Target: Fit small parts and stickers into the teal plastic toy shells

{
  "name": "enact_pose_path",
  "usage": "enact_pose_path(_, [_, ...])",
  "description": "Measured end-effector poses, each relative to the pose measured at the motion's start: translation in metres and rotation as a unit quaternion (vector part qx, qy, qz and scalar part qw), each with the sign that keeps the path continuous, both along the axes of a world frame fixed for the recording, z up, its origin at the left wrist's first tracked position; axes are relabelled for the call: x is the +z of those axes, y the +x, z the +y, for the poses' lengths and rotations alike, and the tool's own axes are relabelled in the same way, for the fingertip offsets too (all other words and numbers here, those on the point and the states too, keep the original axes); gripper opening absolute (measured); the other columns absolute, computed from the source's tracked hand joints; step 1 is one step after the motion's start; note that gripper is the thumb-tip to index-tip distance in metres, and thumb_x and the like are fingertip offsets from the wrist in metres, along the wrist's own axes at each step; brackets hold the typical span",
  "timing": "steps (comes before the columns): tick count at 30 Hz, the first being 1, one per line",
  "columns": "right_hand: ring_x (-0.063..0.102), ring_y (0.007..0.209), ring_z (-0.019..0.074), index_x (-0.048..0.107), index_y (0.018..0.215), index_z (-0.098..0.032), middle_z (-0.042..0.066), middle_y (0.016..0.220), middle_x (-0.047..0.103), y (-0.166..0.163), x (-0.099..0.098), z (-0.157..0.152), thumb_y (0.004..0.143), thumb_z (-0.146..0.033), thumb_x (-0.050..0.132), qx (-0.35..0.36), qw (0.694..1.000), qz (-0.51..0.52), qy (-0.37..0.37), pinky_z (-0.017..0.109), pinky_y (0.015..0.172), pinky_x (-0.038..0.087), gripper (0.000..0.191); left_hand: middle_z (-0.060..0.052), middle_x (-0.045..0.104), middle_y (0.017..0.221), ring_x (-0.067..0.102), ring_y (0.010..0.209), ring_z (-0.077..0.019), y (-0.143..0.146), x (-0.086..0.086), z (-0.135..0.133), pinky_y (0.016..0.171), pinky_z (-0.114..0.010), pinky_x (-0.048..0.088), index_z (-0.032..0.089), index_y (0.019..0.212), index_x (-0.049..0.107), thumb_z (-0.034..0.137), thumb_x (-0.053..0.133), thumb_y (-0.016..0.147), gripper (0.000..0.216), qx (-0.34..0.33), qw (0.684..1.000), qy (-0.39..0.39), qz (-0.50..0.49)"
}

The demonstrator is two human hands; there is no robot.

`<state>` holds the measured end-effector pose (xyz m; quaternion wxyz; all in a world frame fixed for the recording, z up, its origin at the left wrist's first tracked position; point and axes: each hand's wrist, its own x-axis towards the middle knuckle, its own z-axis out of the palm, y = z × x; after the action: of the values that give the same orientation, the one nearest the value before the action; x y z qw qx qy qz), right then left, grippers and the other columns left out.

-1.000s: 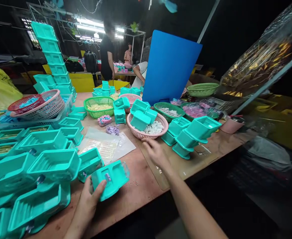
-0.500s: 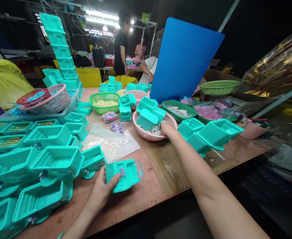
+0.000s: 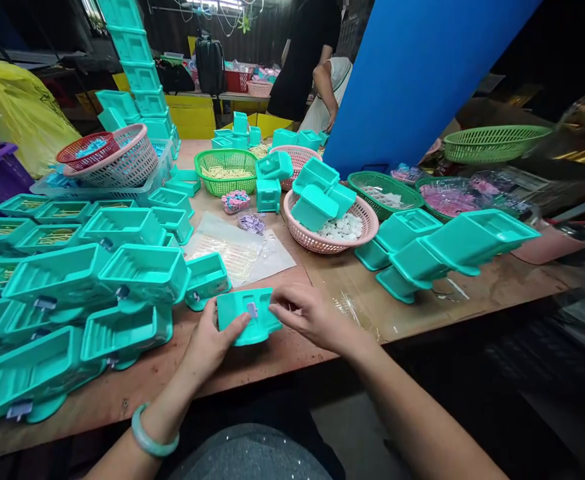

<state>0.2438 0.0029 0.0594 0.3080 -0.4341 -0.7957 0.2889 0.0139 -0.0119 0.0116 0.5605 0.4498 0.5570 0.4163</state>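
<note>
My left hand [image 3: 211, 339] grips a teal plastic box [image 3: 240, 319] by its left side, thumb on the face beside a small pale lavender piece [image 3: 252, 310]. My right hand [image 3: 308, 313] is at the box's right edge with its fingers pinched together. Whatever lies between those fingertips is hidden. Beyond the right hand stands a pink basket [image 3: 312, 241] of small white pieces [image 3: 345, 228], with several teal boxes [image 3: 316, 208] lying in it. A white sheet [image 3: 272, 259] with a clear bag of small parts lies just past the held box.
Teal boxes [image 3: 127, 333] crowd the left side, some holding yellow sticks. More teal boxes [image 3: 425, 257] lean in a row at right. A green basket [image 3: 226, 183], a dark green basket [image 3: 397, 207] and a blue panel [image 3: 422, 87] stand farther back. Another person [image 3: 330, 93] bends beyond the panel.
My right hand has come out of the pink basket, back to the right edge of the box in my left hand. The view has tilted downward.
</note>
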Motion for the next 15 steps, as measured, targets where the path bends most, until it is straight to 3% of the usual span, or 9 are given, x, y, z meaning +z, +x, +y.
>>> enact_pose_path(3, [0.059,0.078,0.0216,0.068,0.084,-0.021,0.007,0.081,0.070,-0.021,-0.020,0.001,0.101,-0.034,0.054,-0.045,0.991,-0.077,0.098,0.034,0.075,0.045,0.026,-0.012,0.074,0.112,0.070,0.103,-0.0303,-0.002,-0.002,-0.001,0.088,-0.041,0.055,0.017,0.117,0.058,0.058,0.080,0.073,0.064,-0.001,1.000,0.002,0.008])
enact_pose_path(5, [0.059,0.079,0.0234,0.068,0.082,-0.021,0.008,0.078,0.070,-0.021,-0.026,0.005,0.103,-0.032,0.051,-0.071,0.984,-0.103,0.126,0.035,0.075,0.045,0.029,-0.013,0.073,0.111,0.070,0.103,-0.0307,-0.004,-0.001,-0.002,0.088,-0.042,0.055,0.016,0.117,0.057,0.060,0.079,0.073,0.065,-0.004,1.000,-0.004,-0.004])
enact_pose_path(10, [0.064,0.089,0.0232,0.070,0.097,-0.022,0.009,0.093,0.073,-0.008,-0.020,0.000,0.103,-0.024,0.048,-0.122,0.977,-0.047,0.168,0.035,0.081,0.048,0.023,-0.013,0.074,0.115,0.070,0.107,-0.0313,-0.009,0.002,-0.006,0.092,-0.041,0.055,0.017,0.116,0.057,0.060,0.080,0.072,0.065,-0.004,1.000,-0.012,-0.024])
enact_pose_path(13, [0.060,0.096,0.0250,0.073,0.097,-0.025,0.008,0.099,0.071,-0.007,-0.021,-0.012,0.100,-0.023,0.054,-0.122,0.970,-0.089,0.191,0.038,0.085,0.048,0.019,-0.012,0.072,0.116,0.070,0.107,-0.0310,-0.010,0.001,-0.008,0.091,-0.042,0.055,0.017,0.118,0.054,0.061,0.078,0.073,0.067,-0.015,1.000,-0.004,-0.006])
enact_pose_path(15, [0.056,0.113,0.0289,0.074,0.097,-0.025,0.010,0.118,0.069,-0.010,-0.026,-0.018,0.097,-0.026,0.062,-0.111,0.962,-0.133,0.210,0.044,0.094,0.046,0.012,-0.012,0.071,0.116,0.069,0.106,-0.0309,-0.010,0.000,-0.009,0.091,-0.043,0.055,0.018,0.120,0.053,0.062,0.078,0.074,0.069,-0.020,1.000,0.004,0.024])
